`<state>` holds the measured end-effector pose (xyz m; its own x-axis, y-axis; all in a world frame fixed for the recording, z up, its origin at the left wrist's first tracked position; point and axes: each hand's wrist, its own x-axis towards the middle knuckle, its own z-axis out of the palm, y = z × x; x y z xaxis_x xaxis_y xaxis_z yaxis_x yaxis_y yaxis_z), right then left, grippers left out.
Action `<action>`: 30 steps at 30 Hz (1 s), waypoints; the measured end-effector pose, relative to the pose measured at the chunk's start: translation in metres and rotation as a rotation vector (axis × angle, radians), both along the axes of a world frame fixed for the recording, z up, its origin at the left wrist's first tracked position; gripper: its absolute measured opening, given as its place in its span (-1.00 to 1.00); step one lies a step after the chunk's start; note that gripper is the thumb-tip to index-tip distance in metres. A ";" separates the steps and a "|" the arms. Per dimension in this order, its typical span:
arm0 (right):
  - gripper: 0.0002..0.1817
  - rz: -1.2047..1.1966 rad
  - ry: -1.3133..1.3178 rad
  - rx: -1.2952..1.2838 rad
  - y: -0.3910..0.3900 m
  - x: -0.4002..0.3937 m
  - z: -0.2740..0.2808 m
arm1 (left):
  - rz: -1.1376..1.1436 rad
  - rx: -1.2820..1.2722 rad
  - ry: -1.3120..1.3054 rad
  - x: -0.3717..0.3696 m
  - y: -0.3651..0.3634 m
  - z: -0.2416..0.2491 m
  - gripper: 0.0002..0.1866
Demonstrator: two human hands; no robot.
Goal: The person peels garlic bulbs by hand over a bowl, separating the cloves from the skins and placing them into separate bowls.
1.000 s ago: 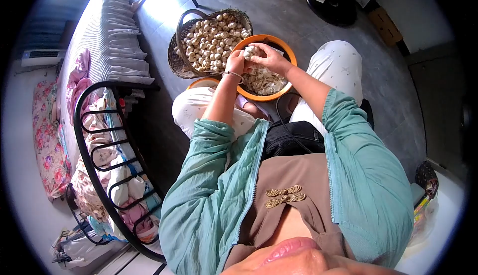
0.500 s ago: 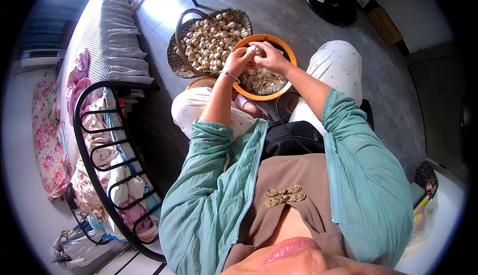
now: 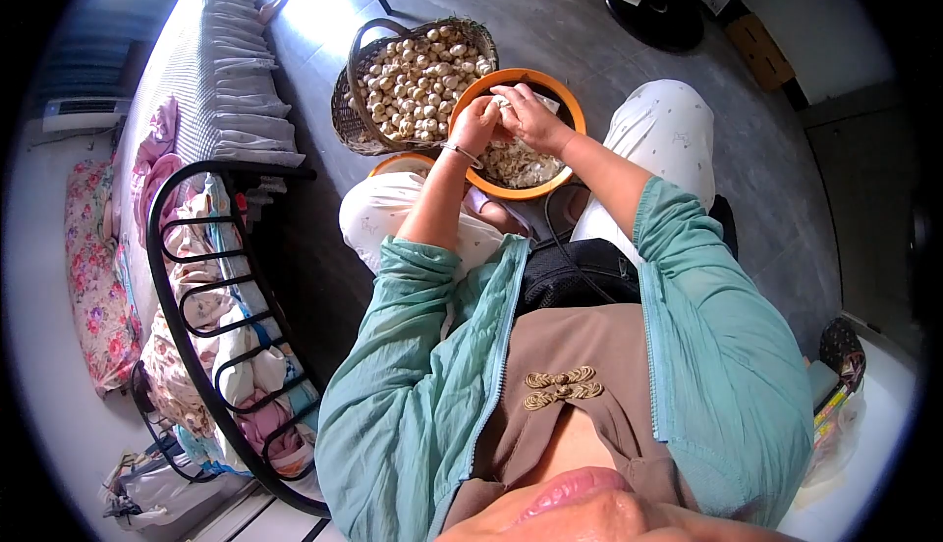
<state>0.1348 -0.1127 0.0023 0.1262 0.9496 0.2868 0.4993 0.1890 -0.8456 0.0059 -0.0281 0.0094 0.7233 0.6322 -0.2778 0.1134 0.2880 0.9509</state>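
Over an orange-rimmed basin (image 3: pixel 578 110), my left hand (image 3: pixel 475 124) and my right hand (image 3: pixel 533 120) meet with fingertips together. Both are closed around a garlic bulb (image 3: pixel 501 101), of which only a pale bit shows between the fingers. Papery garlic skins (image 3: pixel 521 166) lie in the basin beneath them. Just left of the basin stands a wicker basket (image 3: pixel 346 130) with a tall handle, heaped with whole garlic bulbs (image 3: pixel 417 81).
Another orange-rimmed container (image 3: pixel 398 161) sits partly hidden by my left knee. A bed with a black metal frame (image 3: pixel 182 316) is on the left. A round black base (image 3: pixel 668 27) stands on the floor at the far right.
My hands have shifted slightly and turned around the garlic bulb, so less of it shows now. The basket and basin stay in place.
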 end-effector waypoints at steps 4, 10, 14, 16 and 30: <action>-0.56 -0.003 -0.034 0.027 0.000 -0.003 -0.003 | -0.003 0.088 0.045 0.002 -0.001 -0.006 -0.65; -0.56 0.029 -0.023 -0.012 -0.002 -0.005 -0.001 | -0.017 0.248 0.163 0.002 -0.002 -0.006 -0.68; -0.52 0.064 0.050 -0.096 0.000 -0.005 0.000 | 0.028 0.277 0.169 0.005 -0.007 0.000 -0.67; -0.52 0.063 0.044 -0.110 0.001 -0.005 -0.003 | 0.014 0.392 0.219 0.004 -0.012 0.011 -0.66; -0.58 0.040 -0.030 -0.019 -0.002 -0.006 -0.001 | 0.016 0.512 0.314 0.004 -0.020 0.027 -0.63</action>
<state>0.1293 -0.1142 0.0016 0.0793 0.9591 0.2717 0.5169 0.1935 -0.8339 0.0100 -0.0486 0.0366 0.6454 0.7520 -0.1336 0.4106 -0.1941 0.8909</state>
